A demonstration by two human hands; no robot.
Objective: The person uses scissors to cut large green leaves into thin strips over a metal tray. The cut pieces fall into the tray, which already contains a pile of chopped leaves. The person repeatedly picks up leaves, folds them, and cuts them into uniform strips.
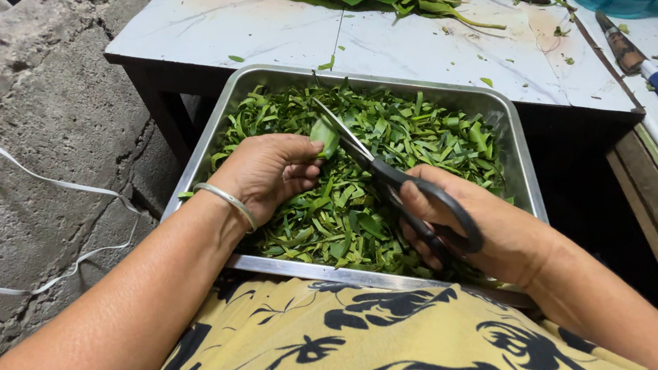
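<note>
- The step in hand looks like cutting: the left hand (267, 174) pinches a small rolled piece of green leaf (323, 137) between thumb and fingertips and holds it up to the blades of the scissors (392, 184)
- The right hand (490, 229) is clenched around the black handle loops, fingers threaded through them; the blades stand slightly parted, with the leaf piece right at their near edge
- The leaf piece sits above the middle of the metal tray (519, 157), over a heap of cut leaf strips (358, 211) that fills the tray; the tray rests on the person's lap, on yellow cloth with black print (425, 357)
- The scissors' long axis runs from the handles at lower right up to the tips at upper left, tips pointing away from the person toward the white table (279, 24)
- The leaf piece stands roughly upright, crossing the blades
- Judged from this, a next snip would call for closing the blades while keeping the left fingertips clear of the edge
</note>
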